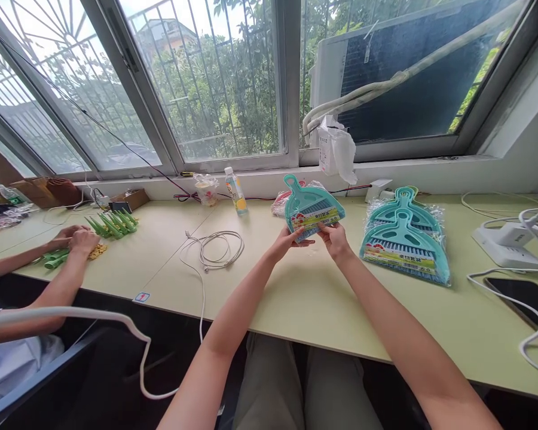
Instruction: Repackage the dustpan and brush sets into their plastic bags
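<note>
Both my hands hold a teal dustpan and brush set (311,200) just above the table, with its handle pointing away from me and a printed label across its front. My left hand (286,243) grips the lower left edge, thumb on the label. At the lower right edge, my right hand (335,240) is closed on the same set. To the right lies a stack of similar teal dustpan sets (403,248) in clear plastic wrapping. Behind the held set, a pinkish-red item in clear wrap (280,204) is partly hidden.
A bottle (236,191) and a wrapped cup (205,190) stand near the window. A coiled white cable (222,249) lies left of me. At right are a white charger (506,245) and a phone (526,304). A co-worker's hands (78,237) handle green pieces (116,224).
</note>
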